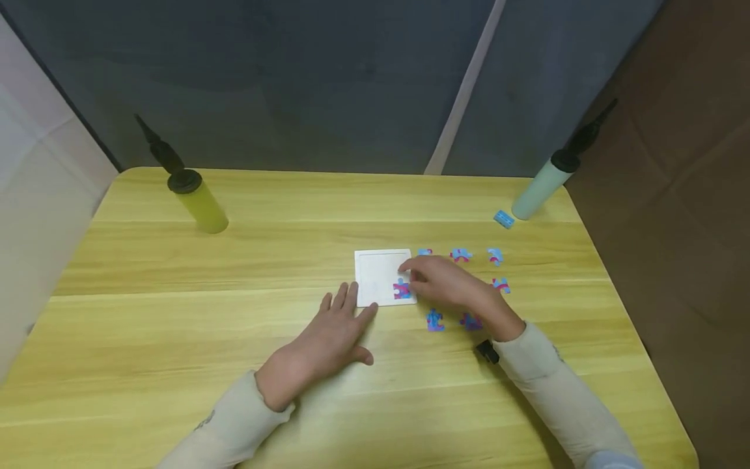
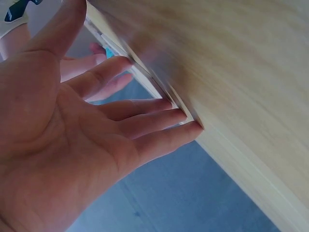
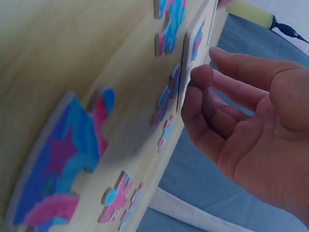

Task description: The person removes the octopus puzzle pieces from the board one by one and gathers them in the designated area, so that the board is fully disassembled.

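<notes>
A white square puzzle tray [image 1: 375,277] lies on the table, with one pink-and-blue jigsaw piece [image 1: 402,289] in its lower right corner. My left hand [image 1: 331,332] is spread flat, its fingertips touching the tray's lower left edges. Over the tray's right edge is my right hand [image 1: 442,280], thumb and forefinger apart beside the piece in the tray. In the right wrist view its fingers are loosely bent, and nothing shows between them. Loose jigsaw pieces lie around that hand, among them one below it [image 1: 435,320] and one behind it [image 1: 461,255].
A yellow hand pump [image 1: 202,205] stands at the back left. A pale green hand pump [image 1: 539,189] stands at the back right, with a small blue block [image 1: 504,219] at its foot. Grey cloth [image 1: 293,85] hangs behind the wooden table [image 1: 146,339].
</notes>
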